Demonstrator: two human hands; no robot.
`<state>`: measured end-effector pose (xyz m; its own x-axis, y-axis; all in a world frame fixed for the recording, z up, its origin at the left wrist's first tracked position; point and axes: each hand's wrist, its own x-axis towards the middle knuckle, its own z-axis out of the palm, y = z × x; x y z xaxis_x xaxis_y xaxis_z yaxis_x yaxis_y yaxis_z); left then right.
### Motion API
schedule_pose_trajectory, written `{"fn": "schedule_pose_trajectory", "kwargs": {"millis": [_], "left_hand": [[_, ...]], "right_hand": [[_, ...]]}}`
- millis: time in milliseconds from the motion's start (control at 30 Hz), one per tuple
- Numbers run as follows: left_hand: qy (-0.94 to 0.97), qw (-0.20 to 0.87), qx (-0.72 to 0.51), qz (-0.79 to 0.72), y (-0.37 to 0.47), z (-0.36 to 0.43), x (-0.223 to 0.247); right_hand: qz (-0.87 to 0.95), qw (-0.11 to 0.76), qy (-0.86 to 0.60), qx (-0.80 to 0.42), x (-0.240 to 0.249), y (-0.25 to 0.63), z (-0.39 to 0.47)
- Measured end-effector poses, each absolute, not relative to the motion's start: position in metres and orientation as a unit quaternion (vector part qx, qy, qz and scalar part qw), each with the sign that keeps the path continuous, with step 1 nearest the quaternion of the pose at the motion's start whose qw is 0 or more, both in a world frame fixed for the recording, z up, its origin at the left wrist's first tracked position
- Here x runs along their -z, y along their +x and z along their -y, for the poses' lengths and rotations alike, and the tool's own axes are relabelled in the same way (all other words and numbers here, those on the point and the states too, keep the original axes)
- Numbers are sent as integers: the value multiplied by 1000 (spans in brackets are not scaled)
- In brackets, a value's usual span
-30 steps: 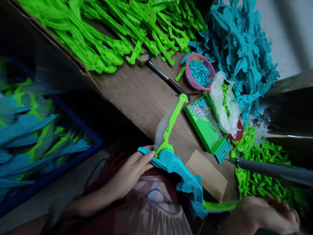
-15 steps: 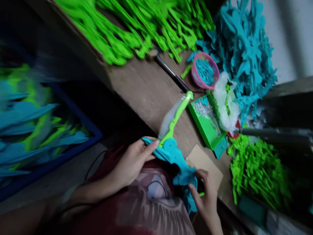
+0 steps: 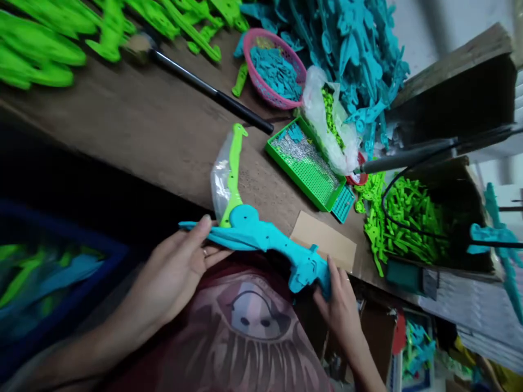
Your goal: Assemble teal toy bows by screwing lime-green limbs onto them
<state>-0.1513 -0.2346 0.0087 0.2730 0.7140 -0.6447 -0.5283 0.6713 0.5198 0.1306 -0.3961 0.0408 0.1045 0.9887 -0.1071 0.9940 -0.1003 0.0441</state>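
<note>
Across my lap lies a blue plastic toy (image 3: 281, 239) that looks like a crossbow-shaped body; a curved lime-green arm (image 3: 234, 174) sticks up from its round joint. Clear plastic film (image 3: 220, 185) hangs along that arm's left side. My left hand (image 3: 180, 267) pinches the long pointed blue piece at the left end, thumb on top and fingers beneath. At the other end my right hand (image 3: 341, 296) has its fingers closed round the blue grip. A flat piece of cardboard (image 3: 327, 234) lies on the bench just behind the toy.
On the bench (image 3: 163, 136) are a hammer (image 3: 196, 79), a pink basket (image 3: 272, 99) of small blue parts, a green tray (image 3: 294, 175) of screws and a plastic bag (image 3: 341, 149) of green bits. Blue and green parts are heaped behind. A blue crate (image 3: 110, 245) stands at left.
My view has swung to the right and the bench things appear further left. The toy has turned flatter, more level across my lap. Both hands keep hold of it.
</note>
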Motion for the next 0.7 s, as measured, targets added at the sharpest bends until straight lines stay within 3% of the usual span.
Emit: {"fn": "schedule_pose_trajectory", "kwargs": {"millis": [267,500,700], "left_hand": [[104,809,-380,-436,-163,232,-7],[115,814,-418,-386,-153,233,2],[144,795,-455,-373,-135,231,12]], "right_hand": [[-698,57,714,18,-39,127,400],[-731,43,674,-101,-46,151,392],[-744,31,666,-34,-30,194,354]]}}
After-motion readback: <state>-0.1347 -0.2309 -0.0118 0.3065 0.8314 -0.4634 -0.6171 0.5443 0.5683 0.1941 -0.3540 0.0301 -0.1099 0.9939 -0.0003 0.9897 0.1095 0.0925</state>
